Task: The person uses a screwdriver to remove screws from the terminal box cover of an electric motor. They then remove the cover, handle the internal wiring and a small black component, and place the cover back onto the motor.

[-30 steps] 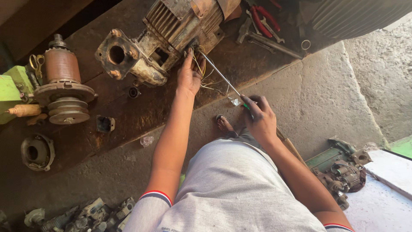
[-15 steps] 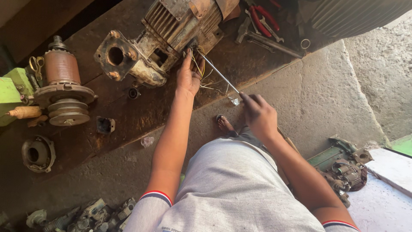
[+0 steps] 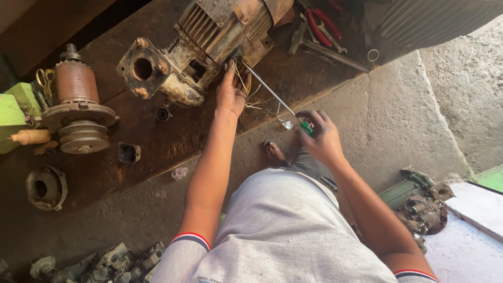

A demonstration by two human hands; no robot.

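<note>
Left hand [image 3: 230,97] on rusty motor [image 3: 209,42], right hand [image 3: 322,139] gripping screwdriver [image 3: 275,98]

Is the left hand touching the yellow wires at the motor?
Touching. The head view shows the left hand on the motor with its fingers over the yellow wires; no gap shows. The right hand grips the screwdriver.

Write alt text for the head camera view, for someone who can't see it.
A person works a green-handled screwdriver with the right hand into a rusty electric motor on a grimy floor, while the left hand rests at its loose yellow and white wires. A copper-wound rotor stands at left; red-handled pliers lie beyond the motor.
</note>
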